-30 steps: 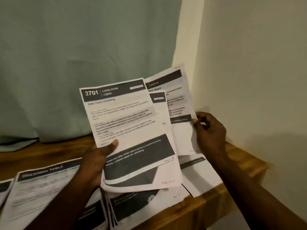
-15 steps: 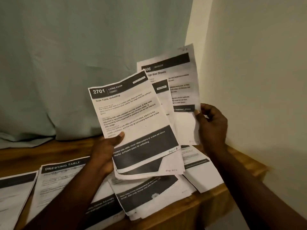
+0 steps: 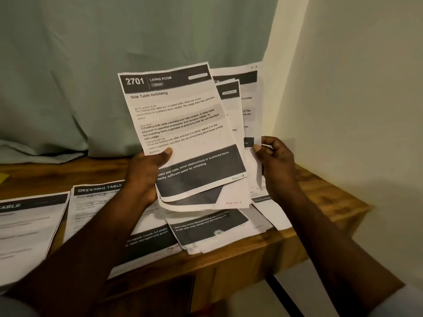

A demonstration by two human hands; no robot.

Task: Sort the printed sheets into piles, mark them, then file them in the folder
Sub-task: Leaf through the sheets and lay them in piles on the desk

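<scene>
**Back sheet slid in behind the fan, set not split yet**

Head view. The left hand (image 3: 146, 179) grips the fan (image 3: 196, 191) of sheets from below, with the thumb pressed on the front sheet (image 3: 180, 124) (headed 2701, Living Room) and the fingers hidden behind the paper. The right hand (image 3: 278, 163) pinches the right edge of the back sheet (image 3: 250, 104) between thumb and curled fingers.

Change: half a second ago the back sheet stood high and clear to the right of the fan. Now its top is level with the front sheet and most of it is hidden. We read that as a check and a tuck-back, not a pull-out for a pile, so sorting of this set is still open. Handwritten page marks show on the bottom corners of two held sheets, so marking looks done there.

The fan hangs in the air over the table (image 3: 325, 202), above the right pile (image 3: 212, 229). The Dressing Table sheet (image 3: 96, 202) and more sheets lie to the left. We see no folder we can name. A dark flat thing (image 3: 160, 294) at the bottom is too blurred to tell.

Edges and room: the wall (image 3: 354, 110) is just beside the right hand, so room is tight on that side. The curtain (image 3: 114, 65) is close behind the fan. The right pile reaches the table's front edge and could slip off if nudged. Open room is to the left and toward us.
</scene>
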